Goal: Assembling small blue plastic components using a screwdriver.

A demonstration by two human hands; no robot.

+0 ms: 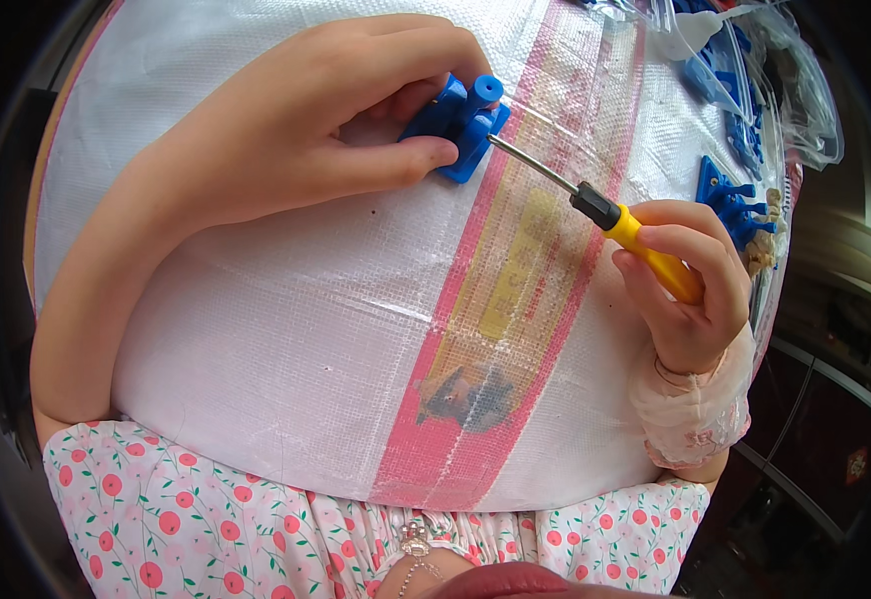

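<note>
My left hand (355, 120) grips a blue plastic part (470, 130) with a round knob on a flat base, thumb on the near side and fingers behind it. In my right hand (695, 280) is a screwdriver (645, 245) with a yellow and black handle, fingers wrapped round the grip. Its metal shaft points up and left, and the tip comes right beside the blue part; whether they touch I cannot tell. The fingertips behind the blue part are partly hidden.
A woven white plastic sheet (286, 329) with a pink printed stripe covers the round table. More blue pronged parts (735, 205) lie at the right edge, near a small tan lump (763, 245). Clear plastic bags (795, 90) with blue pieces crowd the far right.
</note>
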